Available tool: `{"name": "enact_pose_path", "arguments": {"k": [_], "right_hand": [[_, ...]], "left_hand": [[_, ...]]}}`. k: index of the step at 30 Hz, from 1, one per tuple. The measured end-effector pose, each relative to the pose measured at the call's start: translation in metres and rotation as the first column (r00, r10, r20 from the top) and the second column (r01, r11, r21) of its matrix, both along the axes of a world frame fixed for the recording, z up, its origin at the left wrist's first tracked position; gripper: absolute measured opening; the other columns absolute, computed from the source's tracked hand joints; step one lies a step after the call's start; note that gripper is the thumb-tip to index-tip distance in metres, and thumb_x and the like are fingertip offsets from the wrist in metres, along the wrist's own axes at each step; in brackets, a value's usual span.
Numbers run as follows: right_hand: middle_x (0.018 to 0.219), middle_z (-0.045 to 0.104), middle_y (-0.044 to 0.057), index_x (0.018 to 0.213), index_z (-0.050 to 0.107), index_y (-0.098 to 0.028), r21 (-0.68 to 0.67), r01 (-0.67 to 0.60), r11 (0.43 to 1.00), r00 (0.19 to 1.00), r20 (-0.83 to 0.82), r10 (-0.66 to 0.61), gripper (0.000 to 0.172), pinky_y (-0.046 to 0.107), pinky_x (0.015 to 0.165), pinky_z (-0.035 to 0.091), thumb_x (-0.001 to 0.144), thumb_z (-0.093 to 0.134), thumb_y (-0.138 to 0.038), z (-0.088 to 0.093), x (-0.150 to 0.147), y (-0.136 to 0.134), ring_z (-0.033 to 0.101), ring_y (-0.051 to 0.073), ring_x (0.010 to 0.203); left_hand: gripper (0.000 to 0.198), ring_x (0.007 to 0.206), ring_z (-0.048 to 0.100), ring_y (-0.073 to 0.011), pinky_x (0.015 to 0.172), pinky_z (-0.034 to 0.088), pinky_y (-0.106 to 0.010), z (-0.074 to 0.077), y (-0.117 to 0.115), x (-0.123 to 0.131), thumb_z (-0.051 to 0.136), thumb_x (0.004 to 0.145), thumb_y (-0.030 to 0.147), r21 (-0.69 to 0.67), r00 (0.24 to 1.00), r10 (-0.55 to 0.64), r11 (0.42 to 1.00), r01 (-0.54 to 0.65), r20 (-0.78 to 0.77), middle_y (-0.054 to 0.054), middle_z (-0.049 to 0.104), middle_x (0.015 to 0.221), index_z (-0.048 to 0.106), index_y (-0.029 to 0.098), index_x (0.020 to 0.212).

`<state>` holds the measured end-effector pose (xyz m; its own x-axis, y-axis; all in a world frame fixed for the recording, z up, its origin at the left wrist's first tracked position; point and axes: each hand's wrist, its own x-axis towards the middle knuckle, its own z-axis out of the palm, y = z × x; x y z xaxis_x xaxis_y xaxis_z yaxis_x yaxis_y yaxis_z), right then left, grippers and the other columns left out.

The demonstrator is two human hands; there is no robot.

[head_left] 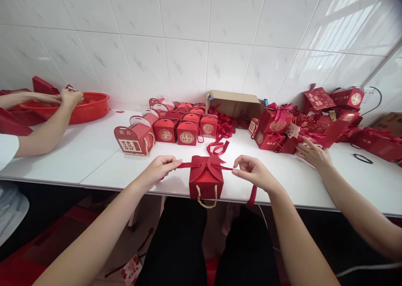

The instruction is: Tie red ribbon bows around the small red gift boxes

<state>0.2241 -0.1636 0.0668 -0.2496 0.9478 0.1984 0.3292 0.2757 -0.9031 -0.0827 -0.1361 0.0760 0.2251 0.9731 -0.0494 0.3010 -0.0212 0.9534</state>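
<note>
Left hand: left hand is closed, with thumb and forefinger pinching one end of the ribbon just left of the box.
Right hand: right hand is closed, its fingertips pinching the other end of the ribbon just right of the box. A loose tail hangs from under this hand, past the table edge.
Ribbon: red and flat, stretched level between the two hands across the box top.
Gift box: red gift box stands upright at the near edge of the table, midway between the hands. Its rounded top flaps are folded shut and a rope handle hangs on the front face.
Behind box: a row of small red boxes with gold labels. Loose red ribbons lie in front of an open cardboard carton.
Right side: a pile of ribboned boxes. A co-worker's hand rests against the pile, and I cannot tell its grip.
Left side: another person's hand is at the rim of a red basin, well apart from the gift box.
Far right: a black loop lies flat on the table.
</note>
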Motion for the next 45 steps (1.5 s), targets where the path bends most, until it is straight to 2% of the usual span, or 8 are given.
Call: {"name": "enact_pose_path", "arguments": {"k": [13, 19, 25, 32, 35, 38, 41, 45], "right_hand": [[0.054, 0.040, -0.003, 0.065, 0.060, -0.017, 0.067, 0.025, 0.997, 0.998, 0.055, -0.029, 0.040, 0.024, 0.045, 0.023, 0.078, 0.057, -0.055, 0.019, 0.013, 0.010, 0.031, 0.009, 0.049], [0.050, 0.045, -0.001, 0.067, 0.062, -0.020, 0.169, 0.182, 0.969, 0.898, 0.372, -0.234, 0.038, 0.026, 0.043, 0.029, 0.081, 0.052, -0.054, 0.019, 0.008, 0.020, 0.039, 0.013, 0.045], [0.071, 0.061, 0.005, 0.077, 0.060, -0.021, 0.394, 0.293, 0.871, 0.865, 0.279, -0.418, 0.030, 0.029, 0.058, 0.037, 0.091, 0.041, -0.040, 0.000, -0.017, -0.012, 0.053, 0.018, 0.062], [0.064, 0.059, 0.001, 0.104, 0.064, -0.025, 0.050, 0.111, 0.993, 0.960, 0.255, -0.120, 0.032, 0.030, 0.057, 0.036, 0.090, 0.042, -0.043, -0.030, -0.038, -0.031, 0.050, 0.018, 0.056], [0.093, 0.062, 0.005, 0.119, 0.056, -0.025, -0.030, 0.209, 0.977, 0.970, -0.116, -0.212, 0.040, 0.030, 0.060, 0.043, 0.085, 0.051, -0.044, -0.041, -0.042, -0.020, 0.055, 0.016, 0.066], [0.114, 0.057, 0.006, 0.116, 0.057, -0.028, -0.151, 0.200, 0.968, 0.756, -0.605, -0.250, 0.040, 0.026, 0.062, 0.047, 0.080, 0.060, -0.043, -0.045, -0.045, -0.012, 0.059, 0.014, 0.080], [0.107, 0.062, 0.002, 0.109, 0.062, -0.027, -0.240, 0.150, 0.959, 0.475, -0.833, -0.283, 0.039, 0.023, 0.066, 0.049, 0.073, 0.071, -0.036, -0.039, -0.047, -0.009, 0.061, 0.011, 0.083], [0.083, 0.065, -0.003, 0.091, 0.067, -0.022, -0.274, 0.173, 0.946, 0.306, -0.898, -0.316, 0.033, 0.018, 0.063, 0.049, 0.062, 0.081, -0.025, -0.027, -0.049, -0.008, 0.061, 0.007, 0.072]], "left_hand": [[0.039, 0.047, 0.027, -0.0070, 0.042, 0.021, -0.021, 0.022, -0.010, -0.005, 0.065, 0.072, 0.048, 0.101, 0.998, -0.060, 0.993, 0.059, 0.013, 0.005, 0.029, 0.054, 0.047, 0.017, 0.056], [0.039, 0.049, 0.039, -0.0114, 0.047, 0.032, -0.024, 0.017, -0.002, 0.003, 0.058, 0.074, 0.052, 0.224, 0.945, 0.003, 0.972, 0.074, -0.327, 0.002, 0.040, 0.054, 0.052, 0.019, 0.055], [0.025, 0.090, 0.053, -0.0271, 0.081, 0.040, -0.039, -0.009, -0.026, 0.016, 0.052, 0.079, 0.042, 0.735, 0.748, 0.471, 0.677, 0.033, -0.468, -0.009, 0.059, 0.090, 0.066, 0.021, 0.081], [0.036, 0.058, 0.056, -0.0236, 0.056, 0.034, -0.031, -0.023, -0.049, 0.023, 0.035, 0.089, 0.033, 0.251, 0.675, 0.079, 0.954, 0.161, -0.733, -0.005, 0.061, 0.063, 0.062, 0.025, 0.111], [0.043, 0.061, 0.055, -0.0208, 0.061, 0.037, -0.031, -0.027, -0.044, 0.025, 0.037, 0.089, 0.037, 0.244, 0.871, 0.122, 0.970, -0.003, -0.476, -0.002, 0.061, 0.068, 0.047, 0.025, 0.129], [0.047, 0.077, 0.057, -0.0172, 0.066, 0.042, -0.027, -0.021, -0.042, 0.025, 0.046, 0.087, 0.037, 0.173, 0.985, 0.121, 0.975, -0.142, 0.122, -0.003, 0.063, 0.096, 0.041, 0.028, 0.133], [0.042, 0.081, 0.058, -0.0161, 0.064, 0.046, -0.024, -0.011, -0.040, 0.025, 0.052, 0.085, 0.036, -0.016, 0.786, 0.139, 0.987, -0.163, 0.603, -0.003, 0.061, 0.094, 0.050, 0.026, 0.126], [0.028, 0.067, 0.058, -0.0114, 0.059, 0.048, -0.021, -0.002, -0.037, 0.022, 0.053, 0.086, 0.031, -0.173, 0.597, 0.264, 0.963, -0.207, 0.758, -0.001, 0.058, 0.075, 0.064, 0.020, 0.110]]}}
